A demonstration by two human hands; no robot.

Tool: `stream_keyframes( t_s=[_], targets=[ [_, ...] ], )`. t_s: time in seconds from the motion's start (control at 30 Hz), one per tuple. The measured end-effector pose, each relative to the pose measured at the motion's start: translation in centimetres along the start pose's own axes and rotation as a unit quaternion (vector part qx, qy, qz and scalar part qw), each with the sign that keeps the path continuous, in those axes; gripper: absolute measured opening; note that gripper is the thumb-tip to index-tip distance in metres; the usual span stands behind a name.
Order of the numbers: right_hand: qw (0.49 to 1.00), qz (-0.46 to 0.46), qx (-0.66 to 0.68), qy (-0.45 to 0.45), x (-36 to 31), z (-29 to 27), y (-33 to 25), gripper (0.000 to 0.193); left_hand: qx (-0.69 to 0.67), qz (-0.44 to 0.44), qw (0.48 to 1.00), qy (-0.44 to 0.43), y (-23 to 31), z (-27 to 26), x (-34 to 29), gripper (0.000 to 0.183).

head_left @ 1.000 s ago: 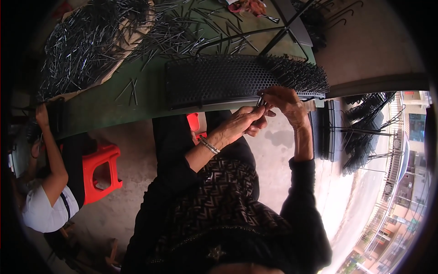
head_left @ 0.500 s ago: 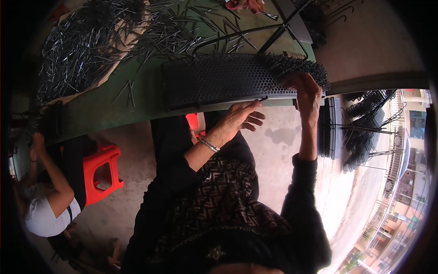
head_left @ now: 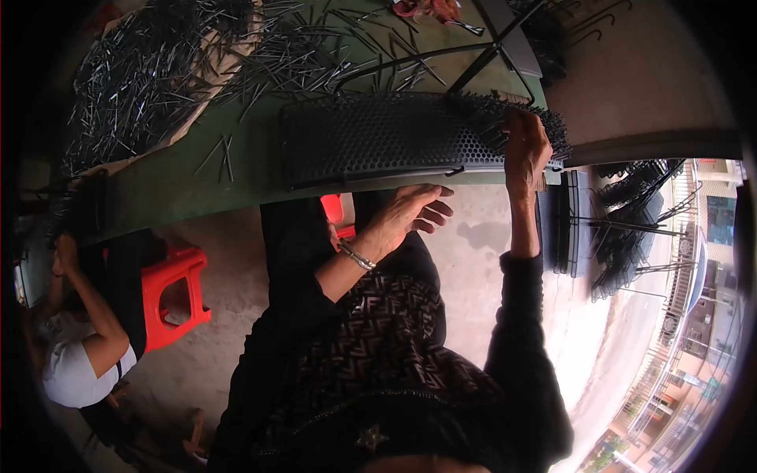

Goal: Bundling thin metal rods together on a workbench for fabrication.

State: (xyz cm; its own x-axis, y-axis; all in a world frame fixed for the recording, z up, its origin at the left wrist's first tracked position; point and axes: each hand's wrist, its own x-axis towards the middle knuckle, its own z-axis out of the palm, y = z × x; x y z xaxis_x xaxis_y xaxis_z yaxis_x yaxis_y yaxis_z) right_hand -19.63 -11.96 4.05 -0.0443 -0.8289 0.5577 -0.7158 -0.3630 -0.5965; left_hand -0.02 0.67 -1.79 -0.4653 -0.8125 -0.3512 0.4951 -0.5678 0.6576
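1. Perforated black panel is lying along the near edge of the green table, with a bunch of dark spiky pieces crowding its right end.
2. Right hand is up at that bunch, fingers bent in; honestly can't tell if they're gripping anything.
3. Left hand hangs just off the panel's near edge, fingers loose and apart, nothing visible in them.
4. Big heap of thin black sticks at far left.
5. Red stool near left, beside another person.
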Motion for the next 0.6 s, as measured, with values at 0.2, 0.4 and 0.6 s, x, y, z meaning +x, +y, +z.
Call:
stream_keyframes(
  t_s=[0.2, 0.4, 0.6],
  targets=[
    [1.000, 0.021, 0.002, -0.021, -0.2, -0.4, -0.8, 0.018, 0.004, -0.001, 1.000, -0.005, -0.1, 0.0, -0.5, 0.035],
    [0.997, -0.039, -0.015, -0.064, -0.2, -0.8, -0.8, 0.015, 0.005, 0.011, 1.000, -0.014, 0.2, 0.1, -1.0, 0.035],
    [0.996, -0.056, -0.005, -0.066, -0.5, -0.8, -1.4, 0.015, 0.005, 0.010, 1.000, -0.012, 0.4, 0.0, -1.3, 0.034]
  ],
)
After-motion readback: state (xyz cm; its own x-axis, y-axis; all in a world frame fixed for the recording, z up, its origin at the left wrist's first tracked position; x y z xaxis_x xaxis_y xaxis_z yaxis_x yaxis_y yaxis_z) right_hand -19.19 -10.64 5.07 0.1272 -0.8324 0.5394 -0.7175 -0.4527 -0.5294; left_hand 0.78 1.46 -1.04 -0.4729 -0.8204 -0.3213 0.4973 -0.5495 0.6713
